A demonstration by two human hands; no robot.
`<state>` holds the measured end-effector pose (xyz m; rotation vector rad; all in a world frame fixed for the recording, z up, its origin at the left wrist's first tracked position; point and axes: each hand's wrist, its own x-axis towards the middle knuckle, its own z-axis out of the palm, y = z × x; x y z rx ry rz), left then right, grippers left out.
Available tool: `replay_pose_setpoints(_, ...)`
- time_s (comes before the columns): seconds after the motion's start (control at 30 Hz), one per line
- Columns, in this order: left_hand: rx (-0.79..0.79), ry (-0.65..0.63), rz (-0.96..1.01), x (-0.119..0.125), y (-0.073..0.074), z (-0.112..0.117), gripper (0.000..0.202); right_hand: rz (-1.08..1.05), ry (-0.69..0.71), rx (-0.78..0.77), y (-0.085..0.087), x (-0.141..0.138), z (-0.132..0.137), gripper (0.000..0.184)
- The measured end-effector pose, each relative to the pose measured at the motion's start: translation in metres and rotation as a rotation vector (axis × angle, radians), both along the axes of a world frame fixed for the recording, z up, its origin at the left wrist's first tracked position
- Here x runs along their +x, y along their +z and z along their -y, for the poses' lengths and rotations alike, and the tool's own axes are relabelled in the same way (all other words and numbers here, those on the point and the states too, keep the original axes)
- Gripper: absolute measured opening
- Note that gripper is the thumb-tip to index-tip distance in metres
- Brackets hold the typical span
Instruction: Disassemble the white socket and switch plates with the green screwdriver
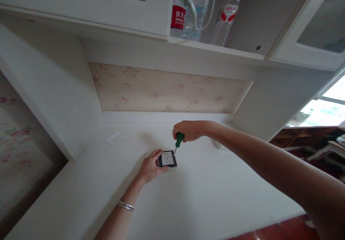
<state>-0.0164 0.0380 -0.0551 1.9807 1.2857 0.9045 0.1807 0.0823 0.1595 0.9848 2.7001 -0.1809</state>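
Note:
A small wall socket [167, 158], white-faced with a dark frame, lies on the white desk top [215, 189]. My left hand [150, 167] grips its left edge, fingers curled round it. My right hand [188, 130] is closed over the green handle of a screwdriver [178, 142], held nearly upright. The screwdriver's tip touches the socket at its right edge. A silver bracelet sits on my left wrist.
A thin white square plate [115, 139] lies flat at the back left of the desk. Floral wallpaper backs the alcove. Overhead, a shelf holds water bottles [198, 10] between white cabinet doors. A window and brown furniture show at the right.

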Motion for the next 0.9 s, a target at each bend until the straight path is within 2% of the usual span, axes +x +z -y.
replay_pose_setpoints(0.07, 0.001, 0.002, -0.007, 0.0, 0.0, 0.0, 0.07, 0.003, -0.061, 0.001, 0.002, -0.001, 0.001, 0.04)
replay_pose_setpoints(0.13, 0.004, -0.004, -0.013, 0.0, -0.001, 0.0, 0.07, 0.004, -0.208, -0.068, 0.004, -0.003, 0.004, 0.051)
replay_pose_setpoints(0.23, 0.012, -0.009, -0.017, 0.0, -0.002, -0.002, 0.07, 0.057, -0.344, -0.127, 0.008, -0.008, 0.007, 0.051)
replay_pose_setpoints(0.4, 0.03, -0.005, -0.037, 0.0, -0.005, -0.003, 0.071, 0.033, -0.261, -0.061, 0.005, -0.012, 0.008, 0.027)
replay_pose_setpoints(0.53, 0.039, -0.007, -0.045, 0.0, -0.003, -0.003, 0.071, -0.022, -0.115, 0.037, 0.001, -0.011, 0.005, 0.016)
replay_pose_setpoints(0.7, 0.005, 0.005, -0.03, 0.001, 0.0, 0.0, 0.07, -0.027, -0.003, 0.049, 0.002, -0.011, 0.006, 0.021)
replay_pose_setpoints(0.8, -0.015, 0.003, -0.006, 0.001, 0.002, 0.001, 0.069, -0.091, -0.069, 0.072, 0.001, -0.009, 0.006, 0.029)
replay_pose_setpoints(0.9, -0.026, 0.0, 0.009, 0.001, 0.003, 0.001, 0.07, -0.099, -0.262, 0.027, -0.001, -0.008, 0.004, 0.045)
